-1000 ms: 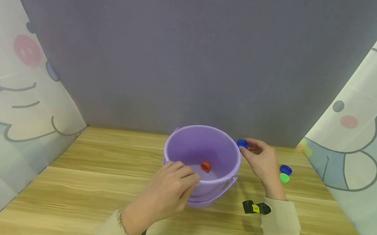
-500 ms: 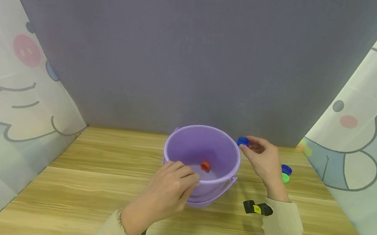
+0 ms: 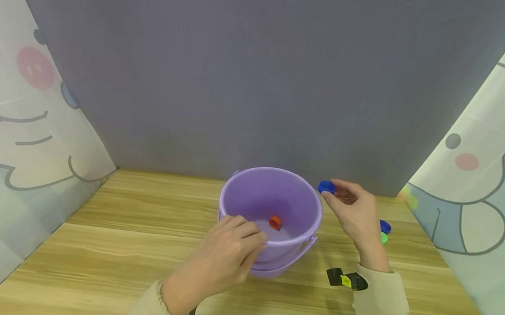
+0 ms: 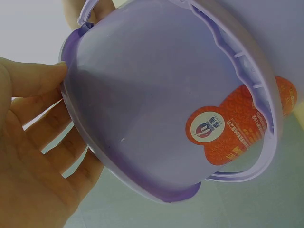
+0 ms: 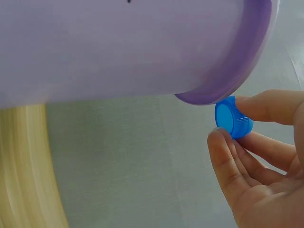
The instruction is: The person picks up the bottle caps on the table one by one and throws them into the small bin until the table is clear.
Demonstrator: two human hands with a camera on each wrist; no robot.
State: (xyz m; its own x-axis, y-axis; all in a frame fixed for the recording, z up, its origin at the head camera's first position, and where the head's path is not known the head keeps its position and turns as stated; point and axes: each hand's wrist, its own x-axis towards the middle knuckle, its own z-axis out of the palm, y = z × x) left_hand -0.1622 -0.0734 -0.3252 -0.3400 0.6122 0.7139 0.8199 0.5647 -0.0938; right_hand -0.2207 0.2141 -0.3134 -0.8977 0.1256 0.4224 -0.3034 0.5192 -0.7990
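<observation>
A purple bucket (image 3: 272, 192) stands upright on the table. My left hand (image 3: 220, 256) grips its near rim; in the left wrist view the thumb (image 4: 40, 78) lies on the outer side, with the fingers over the rim. Between thumb and fingers my right hand (image 3: 356, 215) pinches a blue bottle cap (image 3: 327, 187), just right of the bucket's right rim and about level with it. The right wrist view shows the ribbed side of this blue cap (image 5: 241, 124) close to the rim. Inside the bucket, an orange cap (image 3: 275, 222) lies on the bottom.
Right of the right hand, another blue cap (image 3: 385, 226) and a green cap (image 3: 383, 238) lie on the wooden table (image 3: 136, 227), partly hidden by that hand. The bucket's handle (image 4: 256, 166) hangs down its side. A grey wall (image 3: 260, 77) rises behind.
My right hand has risen slightly and shifted a little right with the blue cap, covering more of the caps on the table. The left hand and bucket stay put.
</observation>
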